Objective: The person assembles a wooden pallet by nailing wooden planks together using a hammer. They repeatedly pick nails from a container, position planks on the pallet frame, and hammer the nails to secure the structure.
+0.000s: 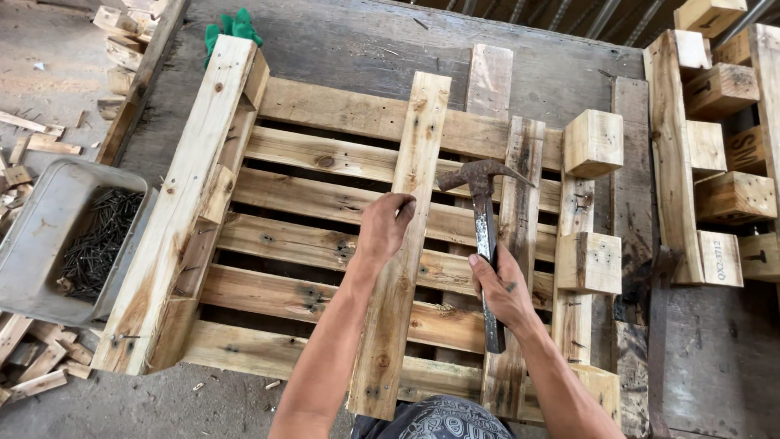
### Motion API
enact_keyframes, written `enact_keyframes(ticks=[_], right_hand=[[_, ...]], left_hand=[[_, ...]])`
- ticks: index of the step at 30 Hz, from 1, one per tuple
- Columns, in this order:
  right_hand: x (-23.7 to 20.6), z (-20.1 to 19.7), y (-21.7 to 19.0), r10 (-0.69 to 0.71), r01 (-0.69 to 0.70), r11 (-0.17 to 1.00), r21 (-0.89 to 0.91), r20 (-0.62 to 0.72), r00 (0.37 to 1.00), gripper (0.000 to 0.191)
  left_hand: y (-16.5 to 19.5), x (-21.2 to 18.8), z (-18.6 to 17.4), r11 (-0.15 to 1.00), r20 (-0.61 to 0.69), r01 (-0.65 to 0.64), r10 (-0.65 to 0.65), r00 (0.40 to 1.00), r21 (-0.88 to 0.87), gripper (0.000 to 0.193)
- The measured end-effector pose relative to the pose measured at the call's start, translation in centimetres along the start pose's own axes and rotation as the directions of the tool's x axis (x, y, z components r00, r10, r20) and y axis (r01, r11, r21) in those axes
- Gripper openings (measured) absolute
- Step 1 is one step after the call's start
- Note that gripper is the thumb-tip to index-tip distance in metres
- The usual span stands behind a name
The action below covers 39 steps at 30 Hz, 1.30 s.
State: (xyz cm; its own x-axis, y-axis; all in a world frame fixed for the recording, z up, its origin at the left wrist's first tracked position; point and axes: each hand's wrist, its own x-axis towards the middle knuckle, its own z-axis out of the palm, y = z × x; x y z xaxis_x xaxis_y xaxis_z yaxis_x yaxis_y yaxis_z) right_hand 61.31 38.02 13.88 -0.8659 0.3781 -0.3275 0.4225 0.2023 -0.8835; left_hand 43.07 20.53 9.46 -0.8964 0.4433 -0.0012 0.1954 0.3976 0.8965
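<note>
Fingers [400, 210] of L hand [382, 232] pinch nail on plank [402, 244], axis 12-6; R hand [500, 289] grips hammer [485, 232], at 3.

A broad, dark grey, weathered wooden tabletop [357, 41] carries everything here. Across its middle lies a pale slatted wooden pallet [325, 162], its thick side beam running along the tabletop's left edge. A loose light plank [402, 244] rests lengthwise over the slats, with a darker, stained plank [512, 349] just beside it. Toward the right edge, two square pale wooden blocks [591, 142] sit on a narrow board, and further right a second pallet piece with chunky blocks [723, 146] lies on the tabletop. At the far left corner, a pair of green gloves [233, 26] peeks from behind the beam.
</note>
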Motion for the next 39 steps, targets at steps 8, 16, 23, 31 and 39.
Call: enact_keyframes(ticks=[8,16,23,31,39], right_hand=[[-2.8,-2.3,-3.8,-0.259,0.252,0.963,-0.098,-0.060,0.964,0.032],[-3.3,-2.8,-6.1,-0.539,0.515,0.834,-0.198,-0.093,0.837,0.026],[-3.0,-1.1,-6.2,0.032,0.011,0.889,-0.458,0.086,0.996,0.027],[-5.6,-7.8,-10.9,-0.772,0.764,0.623,-0.166,-0.287,0.567,0.021],[-1.9,0.0,-4.1,-0.016,0.082,0.853,-0.515,0.132,0.991,0.035]], left_hand=[[-2.8,0.8,3.5,0.928,-0.009,-0.186,0.199,0.980,0.322,0.012],[-5.5,1.0,5.2,0.921,-0.142,-0.320,0.355,0.924,0.222,0.013],[-1.6,0.2,3.0,0.961,-0.072,-0.174,0.193,0.979,0.215,0.016],[-3.9,-3.9,-3.6,0.286,0.130,0.292,-0.473,0.871,-0.913,0.041],[-5.3,-6.2,-4.2,0.096,0.055,0.135,-0.577,0.815,-0.986,0.022]])
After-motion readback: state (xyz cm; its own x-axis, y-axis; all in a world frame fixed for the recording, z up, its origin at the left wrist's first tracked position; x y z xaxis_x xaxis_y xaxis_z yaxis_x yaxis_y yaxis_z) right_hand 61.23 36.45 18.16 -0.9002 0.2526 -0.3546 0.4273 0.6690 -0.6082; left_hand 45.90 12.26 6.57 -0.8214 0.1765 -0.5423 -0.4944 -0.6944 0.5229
